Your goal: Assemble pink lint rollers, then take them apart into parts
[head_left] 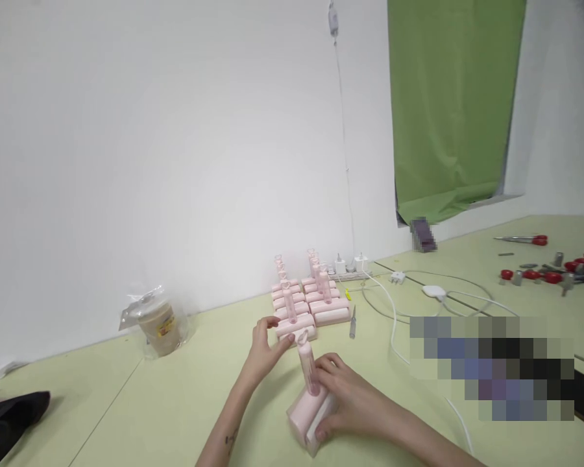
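My right hand is wrapped round the head of a pink lint roller, tilted above the table with its clear pink handle pointing up. The handle ends in a small ring. My left hand is beside the nearest left roller of a group, thumb and fingers apart; whether it touches that roller I cannot tell. Several more pink lint rollers stand behind in two columns, heads flat on the table and handles upright.
A bagged cup stands left by the wall. Right of the rollers lie a small clear-handled tool and white cables from a power strip. Red-handled scissors and red-topped metal pieces lie far right. A black object lies left.
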A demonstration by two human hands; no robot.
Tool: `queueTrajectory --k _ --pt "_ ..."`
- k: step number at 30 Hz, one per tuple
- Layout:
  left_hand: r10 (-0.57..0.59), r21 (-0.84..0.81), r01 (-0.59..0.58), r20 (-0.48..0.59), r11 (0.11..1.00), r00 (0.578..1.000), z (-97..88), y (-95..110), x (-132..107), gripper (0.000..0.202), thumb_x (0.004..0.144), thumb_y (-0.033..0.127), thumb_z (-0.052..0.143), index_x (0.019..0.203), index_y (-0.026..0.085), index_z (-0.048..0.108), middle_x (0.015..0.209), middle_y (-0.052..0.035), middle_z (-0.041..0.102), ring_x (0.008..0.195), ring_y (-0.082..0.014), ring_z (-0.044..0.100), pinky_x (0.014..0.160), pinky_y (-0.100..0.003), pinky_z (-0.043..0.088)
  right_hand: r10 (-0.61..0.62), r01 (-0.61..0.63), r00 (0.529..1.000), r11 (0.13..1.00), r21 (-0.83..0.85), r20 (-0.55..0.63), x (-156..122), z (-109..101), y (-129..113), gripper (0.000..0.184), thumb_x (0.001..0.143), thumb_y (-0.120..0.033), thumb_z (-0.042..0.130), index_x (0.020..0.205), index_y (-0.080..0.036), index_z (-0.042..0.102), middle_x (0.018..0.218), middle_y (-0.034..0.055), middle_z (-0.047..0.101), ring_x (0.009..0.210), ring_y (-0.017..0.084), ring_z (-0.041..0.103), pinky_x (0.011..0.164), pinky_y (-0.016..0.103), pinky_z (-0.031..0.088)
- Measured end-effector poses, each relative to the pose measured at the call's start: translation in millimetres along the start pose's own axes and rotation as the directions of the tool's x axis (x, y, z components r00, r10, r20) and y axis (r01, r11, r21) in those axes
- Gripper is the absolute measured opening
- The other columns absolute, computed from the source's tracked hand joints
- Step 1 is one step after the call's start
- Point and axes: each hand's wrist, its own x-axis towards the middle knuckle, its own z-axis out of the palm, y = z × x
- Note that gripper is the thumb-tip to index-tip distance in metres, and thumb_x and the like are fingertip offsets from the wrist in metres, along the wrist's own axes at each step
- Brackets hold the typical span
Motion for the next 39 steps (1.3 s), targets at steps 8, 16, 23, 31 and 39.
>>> queueTrajectory --k 8,16,23,31,39 --pt "-0.124 0.074 0.147 -0.25 0.986 0.96 37.1 -44 -25 0.049 0.073 0.043 0.05 0.112 0.017 0.033 0.116 -0.0131 0.038 0.113 -0.0283 0.033 0.096 -0.045 0.024 0.01 0.021 0.991 0.975 0.221 -0.136 13 -33 36 0.036 0.057 -0.033 0.071 0.09 -0.025 0.059 0.089 0.0002 0.056 0.084 0.02 0.054 0.071 0.03 0.045" --pt "-0.194 0.062 0.222 -0.301 0.973 0.934 47.0 -67 -29 0.057 0.071 0.044 0.05 0.113 0.011 0.03 0.116 -0.018 0.038 0.111 -0.0296 0.038 0.096 -0.044 0.028 0.211 -0.114 0.857 0.967 0.227 -0.471 47 -30 104 0.047 0.071 -0.051 0.052 0.099 -0.014 0.052 0.107 0.0095 0.055 0.104 0.028 0.048 0.087 0.039 0.037" --pt "-0.19 0.065 0.214 -0.259 0.975 0.947 46.5 -59 -26 0.069 0.063 0.037 0.06 0.117 0.012 0.027 0.124 -0.0196 0.034 0.121 -0.0316 0.029 0.099 -0.046 0.023 0.221 -0.259 0.857 0.966 -0.019 -0.466 31 -49 119 0.035 0.069 -0.041 0.056 0.097 -0.021 0.056 0.106 0.0082 0.057 0.103 0.031 0.044 0.083 0.041 0.036" --pt "-0.2 -0.067 0.191 -0.175 0.979 0.964 47.6 -54 30 0.092 0.048 0.034 0.073 0.121 0.015 0.02 0.129 -0.0209 0.029 0.113 -0.033 0.04 0.091 -0.045 0.034 0.185 -0.26 0.932 0.94 -0.219 -0.312 54 -60 112 0.041 0.058 -0.019 0.062 0.098 -0.02 0.053 0.108 0.0074 0.054 0.097 0.028 0.046 0.078 0.035 0.038" --pt "-0.172 -0.21 0.141 -0.138 0.968 0.975 47.8 -62 42 0.078 0.045 0.029 0.074 0.111 0.015 0.036 0.121 -0.0156 0.039 0.117 -0.0305 0.035 0.098 -0.043 0.027 0.191 -0.256 0.951 0.926 -0.276 -0.242 62 -60 120 0.029 0.075 -0.029 0.059 0.1 -0.015 0.052 0.107 0.0066 0.052 0.098 0.022 0.048 0.081 0.039 0.039"
